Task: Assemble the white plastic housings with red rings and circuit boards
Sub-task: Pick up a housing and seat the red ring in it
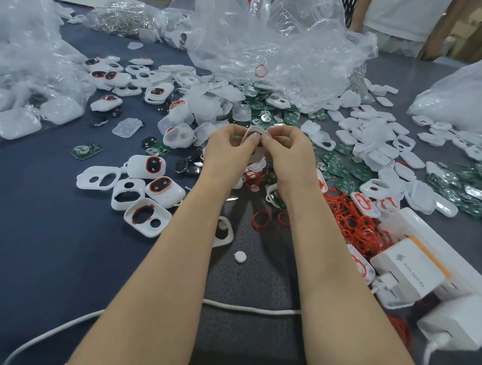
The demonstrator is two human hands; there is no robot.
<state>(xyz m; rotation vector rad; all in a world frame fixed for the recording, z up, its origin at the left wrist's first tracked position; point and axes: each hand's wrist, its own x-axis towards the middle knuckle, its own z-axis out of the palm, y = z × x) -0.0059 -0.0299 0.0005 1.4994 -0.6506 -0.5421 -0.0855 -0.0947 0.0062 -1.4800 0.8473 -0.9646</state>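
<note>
White housing (256,132) is held up over the parts heap at mid-bench (42,216), between both hands. Left hand (230,149): grip pinching the housing's left edge, thumb across its face. Right hand (290,148): grip pinching the right edge, fingers curled in. What sits inside the shell cannot be told, as the fingers cover it.

Step in hand, by my reading: seating a part into the shell. To do it well:
- Steady the shell with one hand.
- Press evenly round the rim, not at one corner.
- Check the fit lies flush, as on the finished units (155,165) at near left.

Supply: red rings (353,221) are heaped near right. Circuit boards (341,169) are spread farther back, right of the hands.

Writing: the white charger box (406,270) at near right carries a lightning-bolt mark and a short grey word. The word is upside down and not reliably legible. Nothing else can be read.
</note>
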